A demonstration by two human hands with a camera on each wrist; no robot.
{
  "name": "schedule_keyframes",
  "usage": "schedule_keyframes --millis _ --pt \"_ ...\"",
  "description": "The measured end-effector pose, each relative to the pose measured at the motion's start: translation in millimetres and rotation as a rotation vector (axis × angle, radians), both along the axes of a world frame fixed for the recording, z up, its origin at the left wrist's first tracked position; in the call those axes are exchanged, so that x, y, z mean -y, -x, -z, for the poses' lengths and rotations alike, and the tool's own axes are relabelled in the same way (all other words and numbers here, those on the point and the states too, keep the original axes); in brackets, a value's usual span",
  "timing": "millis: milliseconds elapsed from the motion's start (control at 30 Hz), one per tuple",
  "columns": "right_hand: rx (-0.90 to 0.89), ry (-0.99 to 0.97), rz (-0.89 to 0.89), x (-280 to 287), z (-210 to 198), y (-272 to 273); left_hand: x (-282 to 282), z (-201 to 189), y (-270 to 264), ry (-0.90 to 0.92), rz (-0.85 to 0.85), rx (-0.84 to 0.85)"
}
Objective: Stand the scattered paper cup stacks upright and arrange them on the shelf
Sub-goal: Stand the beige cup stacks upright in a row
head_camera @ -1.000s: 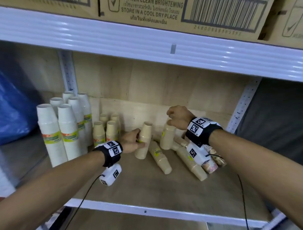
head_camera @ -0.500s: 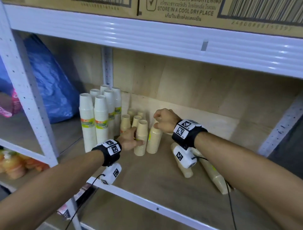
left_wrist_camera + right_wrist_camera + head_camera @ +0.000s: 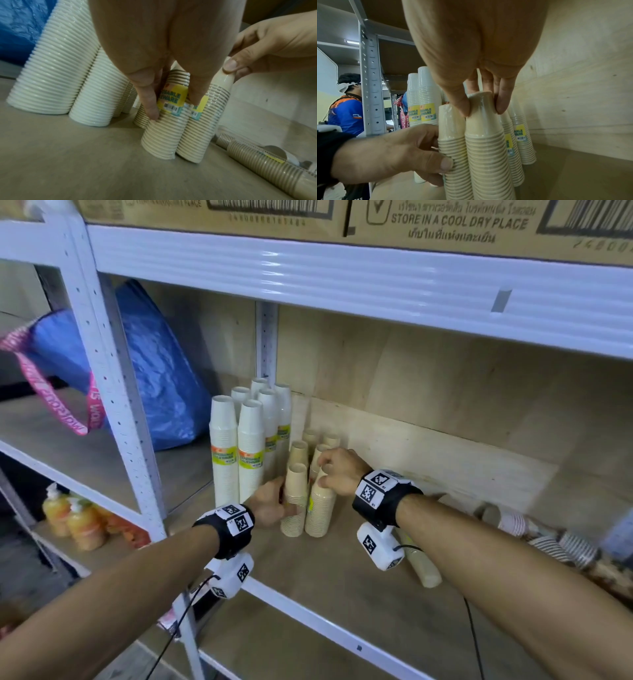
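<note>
black wristbands [image 3: 226, 529], white marker-tagged cameras [image 3: 378, 547], black cables [image 3: 178, 625]

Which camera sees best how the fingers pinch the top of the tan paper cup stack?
The right wrist view: the right hand pinches the top of the tan paper cup stack up close. The left wrist view shows it from the side; the head view hides the fingertips behind the knuckles.

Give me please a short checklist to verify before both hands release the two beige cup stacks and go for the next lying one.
1. Left hand grips the left beige stack at mid-height: ok.
2. Right hand pinches the top of the right beige stack: ok.
3. Both stacks stand upright on the shelf board: ok.
4. Bases fully flat: cannot tell.
5. They sit beside the tall white stacks: ok.
6. All stacks upright: not ok, a lying beige stack remains.
</note>
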State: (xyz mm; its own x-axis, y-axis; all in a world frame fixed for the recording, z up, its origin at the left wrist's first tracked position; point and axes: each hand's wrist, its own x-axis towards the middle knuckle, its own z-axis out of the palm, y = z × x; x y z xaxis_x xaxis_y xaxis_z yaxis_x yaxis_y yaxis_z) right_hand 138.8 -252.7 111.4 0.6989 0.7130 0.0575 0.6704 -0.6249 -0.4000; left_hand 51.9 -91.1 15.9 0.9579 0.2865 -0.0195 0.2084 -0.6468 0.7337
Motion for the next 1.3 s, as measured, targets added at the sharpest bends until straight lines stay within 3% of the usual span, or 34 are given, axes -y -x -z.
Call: schedule_keyframes --millis 300,633,733,967,1300 --pt "-0.035 -0.012 0.052 -6 1 -1 -5 -13 1 -0.008 0.017 0.043" --pt "0.059 0.111 0.115 -8 -20 -3 -1 -70 -13 -0.239 0.133 0.1" --pt "0.074 0.133 0.068 -9 -20 -1 -3 -71 -17 -0.34 0.157 0.057" --pt "0.053 0.191 -0.046 -8 -24 1 -3 -70 -20 -0.341 0.085 0.104" --pt "0.016 0.205 0.014 -17 -19 -2 -5 -76 -20 -0.424 0.149 0.051"
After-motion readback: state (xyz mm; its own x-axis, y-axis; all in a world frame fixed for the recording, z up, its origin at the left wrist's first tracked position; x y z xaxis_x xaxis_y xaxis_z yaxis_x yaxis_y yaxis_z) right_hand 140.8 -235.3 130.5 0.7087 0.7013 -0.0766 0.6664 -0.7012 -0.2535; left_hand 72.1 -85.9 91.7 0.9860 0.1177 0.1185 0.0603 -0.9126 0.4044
